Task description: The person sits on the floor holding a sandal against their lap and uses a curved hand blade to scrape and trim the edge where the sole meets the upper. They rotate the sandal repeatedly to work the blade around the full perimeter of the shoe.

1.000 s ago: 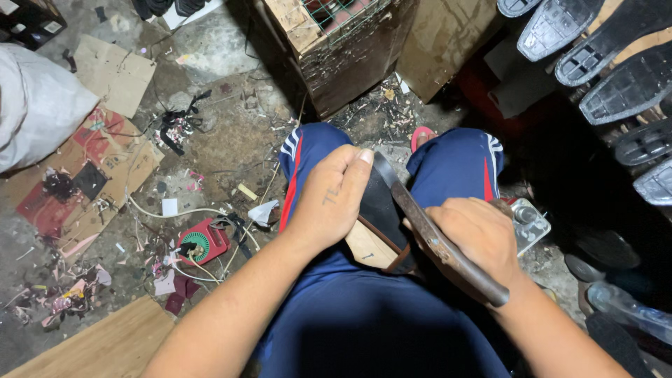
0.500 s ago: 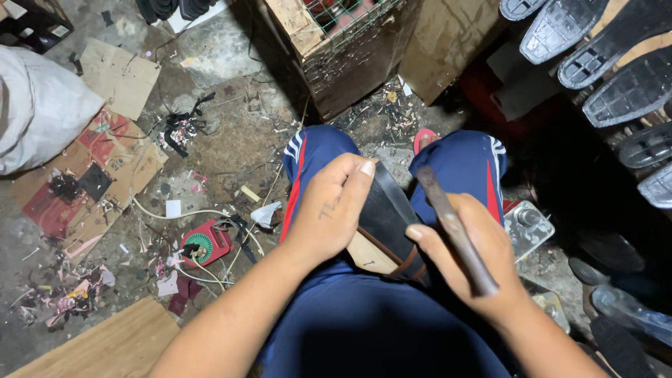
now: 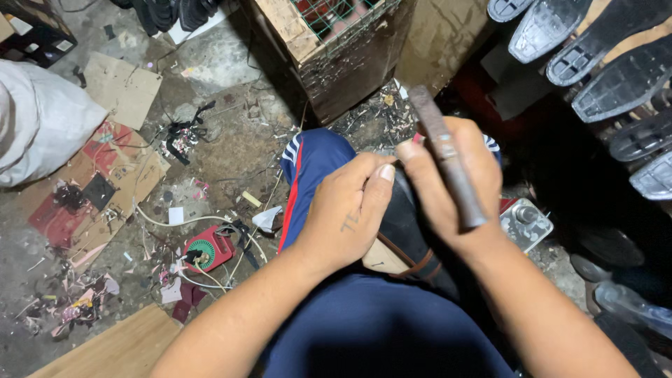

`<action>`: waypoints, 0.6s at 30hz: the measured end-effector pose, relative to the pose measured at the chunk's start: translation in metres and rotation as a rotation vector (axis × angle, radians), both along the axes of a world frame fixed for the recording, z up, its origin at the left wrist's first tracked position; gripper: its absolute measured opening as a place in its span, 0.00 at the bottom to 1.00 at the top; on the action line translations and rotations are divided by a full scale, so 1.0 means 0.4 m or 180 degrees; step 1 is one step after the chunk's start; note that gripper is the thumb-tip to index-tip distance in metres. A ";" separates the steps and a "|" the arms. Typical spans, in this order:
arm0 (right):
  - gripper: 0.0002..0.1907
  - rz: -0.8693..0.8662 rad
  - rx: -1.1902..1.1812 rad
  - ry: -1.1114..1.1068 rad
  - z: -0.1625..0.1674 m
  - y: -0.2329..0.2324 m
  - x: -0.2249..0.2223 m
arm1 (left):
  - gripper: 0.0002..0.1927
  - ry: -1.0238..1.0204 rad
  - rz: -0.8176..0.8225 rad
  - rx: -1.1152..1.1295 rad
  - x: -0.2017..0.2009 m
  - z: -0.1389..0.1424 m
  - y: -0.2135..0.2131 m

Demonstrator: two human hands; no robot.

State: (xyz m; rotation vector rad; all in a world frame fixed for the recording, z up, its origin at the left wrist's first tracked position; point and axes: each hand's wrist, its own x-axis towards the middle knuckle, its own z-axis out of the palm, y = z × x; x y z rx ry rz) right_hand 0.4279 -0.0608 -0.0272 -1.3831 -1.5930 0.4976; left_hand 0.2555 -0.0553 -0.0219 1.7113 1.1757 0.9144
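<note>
The dark shoe (image 3: 409,224) lies sole-side up across your lap, at the middle of the view, its tan sole edge showing toward 6 o'clock. Your left hand (image 3: 346,213) presses flat on it from 9 o'clock, fingers curled over its side and gripping it. Your right hand (image 3: 455,185) is raised just above the shoe at 2 o'clock, fingers clenched around a rusty, flat metal tool (image 3: 446,157) whose tip points up toward 12 o'clock. Your knees in blue track trousers (image 3: 315,168) reach toward 12 o'clock. Beyond them, at 12 o'clock, stands a wooden crate with wire mesh (image 3: 329,42). On the littered floor at 8 o'clock lies a small red device (image 3: 206,248) with white cord. At 2 o'clock, a row of black shoe soles (image 3: 602,63) hangs; a small metal tin (image 3: 525,224) sits at 3 o'clock.
</note>
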 end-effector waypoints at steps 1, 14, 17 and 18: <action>0.11 -0.0035 -0.0053 0.0190 0.001 0.003 0.009 | 0.15 -0.0068 -0.0021 -0.0019 -0.003 0.001 0.004; 0.15 0.0082 -0.0794 0.0777 0.033 -0.125 0.077 | 0.37 0.0030 -0.0337 -0.0046 -0.122 0.172 0.016; 0.15 0.0411 -0.0567 0.1147 0.052 -0.118 0.050 | 0.36 0.0731 -0.0268 0.1110 -0.129 0.225 -0.001; 0.14 0.0539 -0.0453 0.1143 0.058 -0.120 0.044 | 0.35 0.0776 -0.0273 0.1309 -0.130 0.232 -0.003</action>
